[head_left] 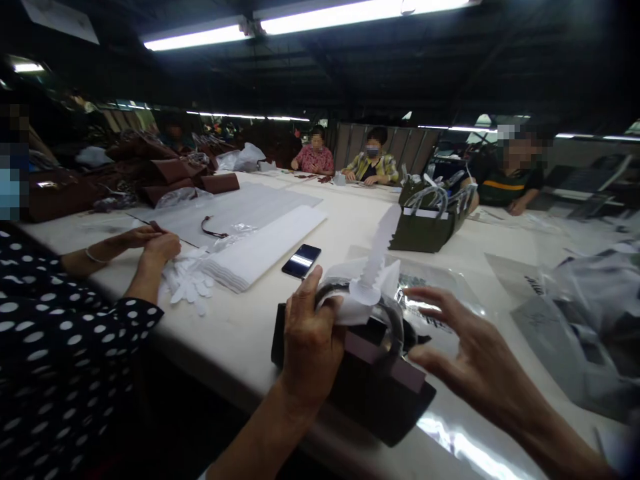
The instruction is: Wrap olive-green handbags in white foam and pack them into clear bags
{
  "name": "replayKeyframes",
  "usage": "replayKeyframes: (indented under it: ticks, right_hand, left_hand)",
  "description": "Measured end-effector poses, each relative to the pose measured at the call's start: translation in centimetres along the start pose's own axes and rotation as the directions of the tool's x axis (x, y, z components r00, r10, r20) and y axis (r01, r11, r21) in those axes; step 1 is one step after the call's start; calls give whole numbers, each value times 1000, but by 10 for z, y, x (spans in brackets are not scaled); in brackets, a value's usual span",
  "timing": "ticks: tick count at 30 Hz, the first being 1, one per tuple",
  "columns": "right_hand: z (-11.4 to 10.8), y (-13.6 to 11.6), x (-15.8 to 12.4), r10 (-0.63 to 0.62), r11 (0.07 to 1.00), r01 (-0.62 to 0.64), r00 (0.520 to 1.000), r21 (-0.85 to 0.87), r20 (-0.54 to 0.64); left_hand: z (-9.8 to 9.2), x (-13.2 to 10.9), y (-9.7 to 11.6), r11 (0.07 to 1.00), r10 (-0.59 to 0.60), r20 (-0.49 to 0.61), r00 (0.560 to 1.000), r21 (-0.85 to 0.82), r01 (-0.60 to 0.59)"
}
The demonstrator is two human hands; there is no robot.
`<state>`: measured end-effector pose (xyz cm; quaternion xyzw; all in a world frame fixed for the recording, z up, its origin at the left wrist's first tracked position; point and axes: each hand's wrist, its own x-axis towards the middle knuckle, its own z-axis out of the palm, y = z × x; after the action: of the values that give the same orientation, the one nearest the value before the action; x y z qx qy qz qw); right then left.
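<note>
A dark handbag [373, 393] stands at the table's near edge, its curved handles wrapped in clear plastic. My left hand [313, 333] is closed around the handle [330, 290] on the bag's left side, with a piece of white wrapping at the fingers. A serrated white strip [377, 257] sticks up from the top of the handles. To the right of the bag, my right hand [460, 340] is open, thumb and fingers apart, close to the other side of the handle. Whether its fingertips touch the plastic I cannot tell.
A phone [301, 260] and a stack of white foam sheets [260, 253] lie beyond. A green bag [425, 227] stands farther back; clear plastic bags [590, 320] lie right. At left, a co-worker's hands [155, 247] work beside white gloves [187, 277]. Several people sit across the table [345, 213].
</note>
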<state>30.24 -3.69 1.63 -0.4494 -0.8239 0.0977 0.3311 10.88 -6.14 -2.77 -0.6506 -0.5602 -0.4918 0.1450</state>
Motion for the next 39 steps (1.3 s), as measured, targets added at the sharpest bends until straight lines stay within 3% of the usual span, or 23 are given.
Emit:
replayKeyframes:
  ticks: [4, 8, 14, 19, 23, 26, 29, 32, 34, 39]
  right_hand:
    - [25, -13, -27, 162, 987, -162, 986, -5, 47]
    - [49, -14, -26, 223, 975, -224, 974, -9, -45]
    - [53, -16, -31, 254, 965, -258, 964, -48, -80]
    - [56, -10, -28, 272, 960, -276, 958, -37, -93]
    - [60, -1, -23, 279, 954, -288, 954, -83, -111]
    - [60, 2, -20, 290, 949, -303, 948, -87, -132]
    - [61, 3, -17, 303, 947, -314, 943, -71, -138]
    - [62, 3, -17, 299, 948, -311, 943, -64, -147]
    - [63, 3, -17, 297, 949, -311, 939, -58, -170]
    - [67, 6, -21, 313, 940, -337, 912, -51, -264]
  left_hand:
    - [0, -2, -1, 1000, 21, 34, 999, -7, -20]
    - [-3, -2, 1, 997, 70, 13, 997, -29, -69]
    - [-14, -11, 13, 992, 106, 13, 994, 69, -107]
    - [-42, -26, 33, 987, 158, -8, 987, 28, -158]
    - [-77, -41, 41, 981, 188, 59, 980, -54, -184]
    - [-104, -56, 33, 978, 208, 109, 972, -56, -203]
    - [-122, -72, 12, 951, 309, 103, 945, -31, -308]
    - [-131, -88, -11, 878, 478, 72, 876, -18, -478]
    - [-134, -100, -19, 847, 532, 78, 843, -33, -531]
    - [-127, -138, -22, 930, 368, 198, 908, -80, -360]
